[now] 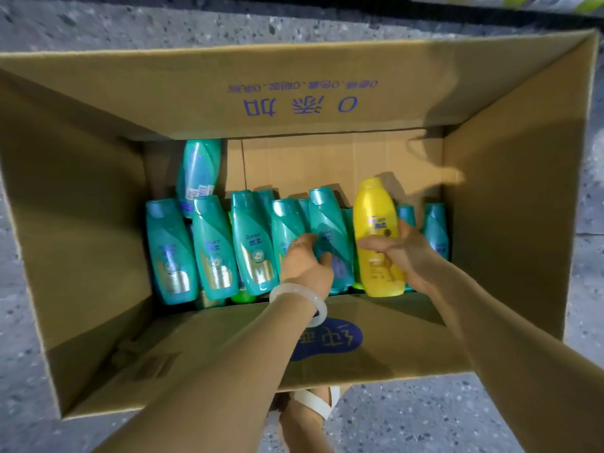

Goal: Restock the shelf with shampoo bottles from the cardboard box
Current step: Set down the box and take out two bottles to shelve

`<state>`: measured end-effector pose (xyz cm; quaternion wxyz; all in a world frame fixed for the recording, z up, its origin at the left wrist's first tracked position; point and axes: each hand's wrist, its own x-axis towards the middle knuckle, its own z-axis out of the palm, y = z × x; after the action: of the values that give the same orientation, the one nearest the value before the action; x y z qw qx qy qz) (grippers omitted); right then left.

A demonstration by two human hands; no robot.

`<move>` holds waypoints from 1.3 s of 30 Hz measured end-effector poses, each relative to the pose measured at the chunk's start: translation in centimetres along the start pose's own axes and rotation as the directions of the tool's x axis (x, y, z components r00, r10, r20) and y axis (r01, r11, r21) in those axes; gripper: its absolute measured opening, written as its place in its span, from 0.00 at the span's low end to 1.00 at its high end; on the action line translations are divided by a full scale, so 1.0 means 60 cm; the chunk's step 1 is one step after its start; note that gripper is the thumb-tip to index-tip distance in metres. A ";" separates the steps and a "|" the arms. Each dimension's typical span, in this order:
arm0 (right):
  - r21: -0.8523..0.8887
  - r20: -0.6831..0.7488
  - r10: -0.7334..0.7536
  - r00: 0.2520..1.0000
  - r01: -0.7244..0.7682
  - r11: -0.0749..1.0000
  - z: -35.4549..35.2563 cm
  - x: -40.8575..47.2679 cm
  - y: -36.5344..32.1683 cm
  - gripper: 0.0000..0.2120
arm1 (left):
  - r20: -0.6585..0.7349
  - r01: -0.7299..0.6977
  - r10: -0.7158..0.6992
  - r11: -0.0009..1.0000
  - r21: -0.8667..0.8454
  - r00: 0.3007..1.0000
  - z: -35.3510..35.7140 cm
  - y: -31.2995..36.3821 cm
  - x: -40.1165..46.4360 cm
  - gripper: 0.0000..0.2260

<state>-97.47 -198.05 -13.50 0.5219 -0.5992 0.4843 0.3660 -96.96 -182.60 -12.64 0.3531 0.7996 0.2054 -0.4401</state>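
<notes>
The large brown cardboard box (pixel 510 197) stands open on the grey speckled stone floor (pixel 98 24), its four flaps folded outward and blue printed characters on the far and near flaps. My two bare forearms reach down over the near flap into it. A row of teal plastic shampoo bottles (pixel 215 246) lies packed side by side along the near wall of the box, caps pointing toward the far wall; the bottom beyond them is bare cardboard. One more teal bottle with its back label up (pixel 197 171) lies in the far left corner, above the row's left end. Two further teal bottles (pixel 436 227) sit against the right wall.

My left hand (pixel 305 266), a pale translucent bangle (pixel 302 297) round the wrist, grips a teal shampoo bottle (pixel 328 223) near the middle of the row: my fingers (pixel 325 258) curl round its lower body and it is tilted up above its neighbours. My right hand (pixel 397 248) holds a yellow plastic shampoo bottle (pixel 376 207) just right of it, the thumb pressed across the front label and the other fingers wrapped behind, out of sight. The two held bottles are nearly touching. Below the near flap shows my foot in a white strapped sandal (pixel 315 403).
</notes>
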 end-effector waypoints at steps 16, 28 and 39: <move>0.151 -0.141 -0.049 0.989 0.070 0.986 -0.062 0.049 0.039 0.20 | -0.164 0.072 -0.035 0.971 0.228 0.986 0.044 0.037 0.038 0.19; 0.265 0.043 -0.047 0.998 0.034 0.964 -0.013 0.031 0.028 0.22 | -0.033 0.134 -0.133 0.990 0.035 0.991 0.047 0.049 0.068 0.29; 0.436 0.015 -0.295 0.955 0.259 0.862 -0.075 -0.251 -0.090 0.24 | 0.096 -0.029 0.091 0.854 -0.520 0.991 -0.124 0.181 -0.142 0.19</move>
<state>-96.55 -199.55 3.01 0.7075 -0.5173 0.4399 0.1956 -90.37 -184.43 1.50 0.5798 0.6543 0.2699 -0.4036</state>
